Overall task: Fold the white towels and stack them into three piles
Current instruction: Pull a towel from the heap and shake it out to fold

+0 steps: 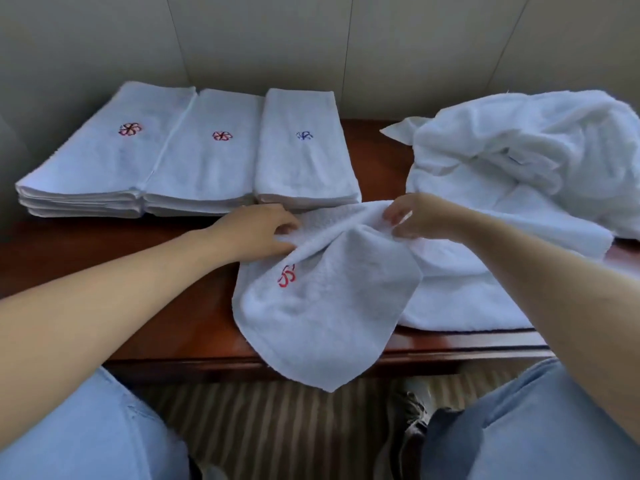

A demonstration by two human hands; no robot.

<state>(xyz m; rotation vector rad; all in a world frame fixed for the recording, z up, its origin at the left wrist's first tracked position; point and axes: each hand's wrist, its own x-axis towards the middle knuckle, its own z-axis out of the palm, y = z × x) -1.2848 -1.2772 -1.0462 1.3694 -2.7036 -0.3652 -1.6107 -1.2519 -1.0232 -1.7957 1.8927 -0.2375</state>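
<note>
Head view: towel [325, 306] drapes over the table [166, 327] front edge, bunched at its top. Left hand [256, 230] and right hand [415, 216] each pinch that bunched edge. Three folded piles [194, 161] line the back-left; unfolded heap [526, 150], apparently more towels, back-right.

Three folded stacks [194, 161] lie left on the table [86, 251], loose pile [526, 154] right.

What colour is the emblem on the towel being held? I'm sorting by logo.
Red, on the held towel; head view shows it.
</note>
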